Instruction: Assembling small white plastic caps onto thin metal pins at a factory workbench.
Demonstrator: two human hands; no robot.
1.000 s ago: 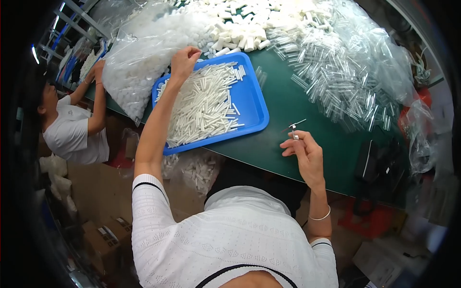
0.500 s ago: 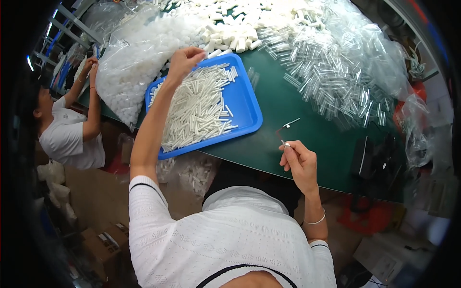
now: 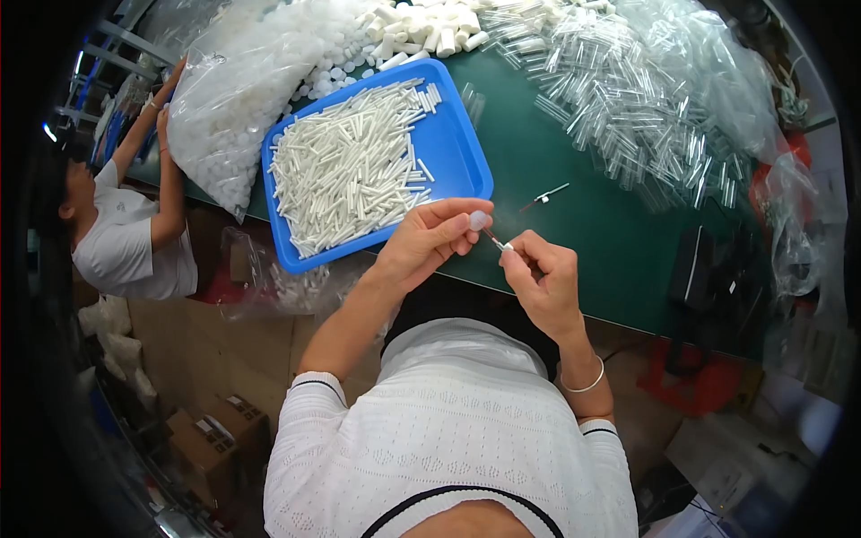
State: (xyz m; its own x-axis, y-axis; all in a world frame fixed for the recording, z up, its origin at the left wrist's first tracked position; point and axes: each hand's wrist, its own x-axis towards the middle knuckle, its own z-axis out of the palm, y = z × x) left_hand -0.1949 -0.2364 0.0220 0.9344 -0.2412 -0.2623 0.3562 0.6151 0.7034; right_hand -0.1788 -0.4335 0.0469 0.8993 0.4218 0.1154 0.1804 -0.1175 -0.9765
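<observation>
My left hand [image 3: 427,240] pinches a small round translucent white cap [image 3: 478,220] over the near edge of the green table. Close beside it, my right hand [image 3: 543,276] is closed on a thin reddish rod [image 3: 492,238] with a small white piece near my fingertips. The rod's tip points at the cap; whether they touch I cannot tell. Farther off on the table lies a similar thin rod with a white collar [image 3: 545,196]. A blue tray [image 3: 459,143] holds a heap of short white sticks [image 3: 345,170], left of my hands.
Behind the tray are a clear bag of white caps [image 3: 220,125] and a pile of white cylinders [image 3: 430,34]. Clear tubes [image 3: 619,117] are heaped at the far right, above a black device [image 3: 692,269]. A co-worker [image 3: 134,224] reaches up at the left.
My left hand has come back from beyond the tray's far edge to beside my right hand, now with a cap visible. My right hand has moved slightly left.
</observation>
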